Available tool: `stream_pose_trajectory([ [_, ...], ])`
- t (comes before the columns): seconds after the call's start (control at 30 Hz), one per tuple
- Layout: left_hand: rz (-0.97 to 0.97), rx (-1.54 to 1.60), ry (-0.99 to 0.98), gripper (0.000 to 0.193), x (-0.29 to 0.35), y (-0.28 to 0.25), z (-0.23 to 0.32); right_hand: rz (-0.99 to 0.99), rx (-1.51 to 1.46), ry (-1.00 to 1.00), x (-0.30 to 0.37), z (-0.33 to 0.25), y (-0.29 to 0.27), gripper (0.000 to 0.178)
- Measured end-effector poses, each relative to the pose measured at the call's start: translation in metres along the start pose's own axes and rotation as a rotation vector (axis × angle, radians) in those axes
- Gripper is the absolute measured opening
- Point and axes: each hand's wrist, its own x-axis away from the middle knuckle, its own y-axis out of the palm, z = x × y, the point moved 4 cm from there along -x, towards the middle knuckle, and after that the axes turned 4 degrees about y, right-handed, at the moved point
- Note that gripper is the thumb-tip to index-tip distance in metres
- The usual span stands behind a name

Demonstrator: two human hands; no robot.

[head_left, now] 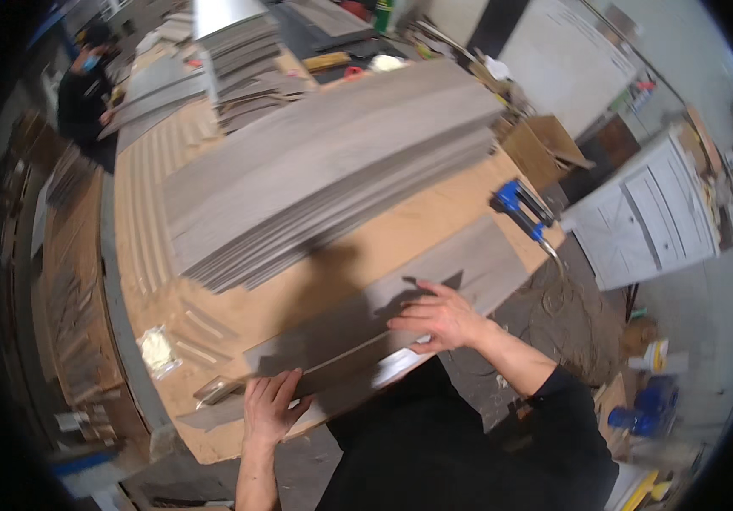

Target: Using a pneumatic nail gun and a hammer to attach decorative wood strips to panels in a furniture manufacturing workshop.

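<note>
A flat grey-brown wood-grain board [490, 255] lies along the near side of the table. On its near part is a long narrow strip [349, 362] of similar wood-grain material. My left hand [271, 406] grips the strip's left end, fingers over the top and thumb on the near side. At the right end of the strip is my right hand [443, 318], its fingers stretched and apart above the board, its thumb close to the strip. A blue and black staple gun [521, 209] with a hose rests by the board's far right corner.
A big stack of wood-grain panels [324, 162] fills the middle of the table [149, 302]. Thin strips [141, 204] and a small clear bag [159, 351] lie at left. A cardboard box [541, 149] and a white cabinet [639, 217] stand right. Another person [85, 94] works far left.
</note>
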Motion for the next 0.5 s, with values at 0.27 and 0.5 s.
stream_pose_trajectory([
  [0.27, -0.037, 0.050, 0.012, 0.055, -0.104, 0.087, 0.050, 0.452, 0.143, 0.481, 0.099, 0.141, -0.056, 0.053],
  [0.5, -0.066, 0.084, -0.132, 0.048, -0.141, 0.118, 0.053, 0.656, -0.331, 1.126, 0.146, 0.256, 0.003, 0.040],
])
